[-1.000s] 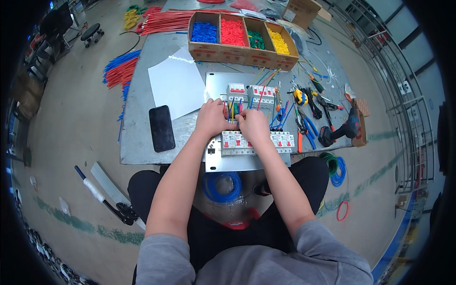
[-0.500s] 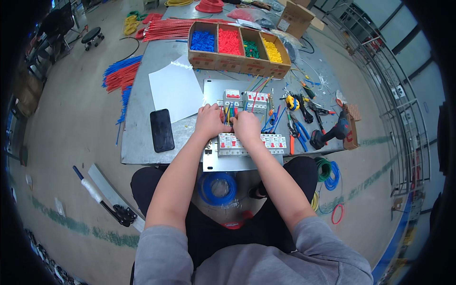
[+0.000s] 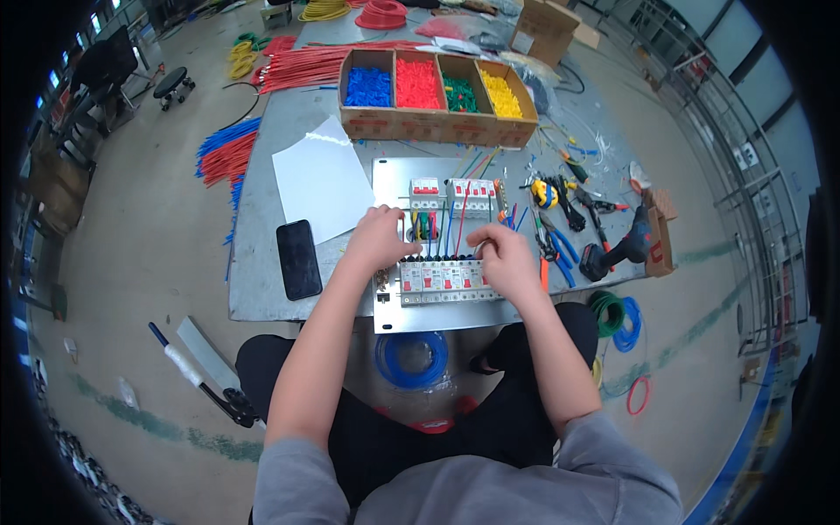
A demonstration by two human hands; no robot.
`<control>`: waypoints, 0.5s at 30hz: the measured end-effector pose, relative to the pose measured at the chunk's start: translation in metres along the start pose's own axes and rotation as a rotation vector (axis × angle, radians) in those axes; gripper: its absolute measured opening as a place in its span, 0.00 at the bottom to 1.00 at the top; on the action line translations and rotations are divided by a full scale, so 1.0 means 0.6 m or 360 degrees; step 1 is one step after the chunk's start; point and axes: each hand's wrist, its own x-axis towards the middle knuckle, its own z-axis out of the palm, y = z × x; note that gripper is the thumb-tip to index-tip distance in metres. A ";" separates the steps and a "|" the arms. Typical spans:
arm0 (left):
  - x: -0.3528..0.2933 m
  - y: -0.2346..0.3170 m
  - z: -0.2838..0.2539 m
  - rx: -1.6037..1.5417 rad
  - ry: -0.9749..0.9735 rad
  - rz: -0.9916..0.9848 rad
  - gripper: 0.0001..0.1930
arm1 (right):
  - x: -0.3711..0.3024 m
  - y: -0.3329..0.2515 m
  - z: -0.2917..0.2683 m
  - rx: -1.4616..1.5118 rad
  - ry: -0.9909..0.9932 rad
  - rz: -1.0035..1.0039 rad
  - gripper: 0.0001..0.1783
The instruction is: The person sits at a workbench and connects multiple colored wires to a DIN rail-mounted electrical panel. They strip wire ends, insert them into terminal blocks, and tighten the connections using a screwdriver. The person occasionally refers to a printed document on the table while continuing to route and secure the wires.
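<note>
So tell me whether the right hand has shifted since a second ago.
Yes. The right hand has moved rightward, away from the left hand, toward the right end of the lower breaker row on the metal plate.

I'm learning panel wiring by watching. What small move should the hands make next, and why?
Probably seat a wire end into the lower breaker row: both the left hand and right hand rest at its top edge, where coloured wires come down from the upper breakers.

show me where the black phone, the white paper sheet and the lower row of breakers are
black phone (image 3: 298, 259), head view, middle of its dark screen
white paper sheet (image 3: 321, 181), head view, centre of the sheet
lower row of breakers (image 3: 442, 280), head view, front face of a middle breaker, between the two hands
</note>
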 end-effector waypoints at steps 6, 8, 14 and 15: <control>-0.076 0.141 -0.088 -0.0006 -0.0080 -0.0323 0.15 | 0.006 0.014 -0.035 -0.0443 0.0406 -0.0323 0.12; -0.084 0.153 -0.067 -0.0161 -0.0150 -0.0153 0.14 | 0.014 0.032 -0.037 -0.0423 0.0338 -0.0270 0.11; -0.055 0.173 0.040 -0.0155 -0.0046 0.0125 0.15 | 0.019 0.050 -0.039 -0.0436 0.0064 -0.0097 0.11; -0.043 0.172 0.060 -0.0169 -0.0012 0.0118 0.16 | 0.021 0.056 -0.034 -0.0434 0.0024 -0.0060 0.12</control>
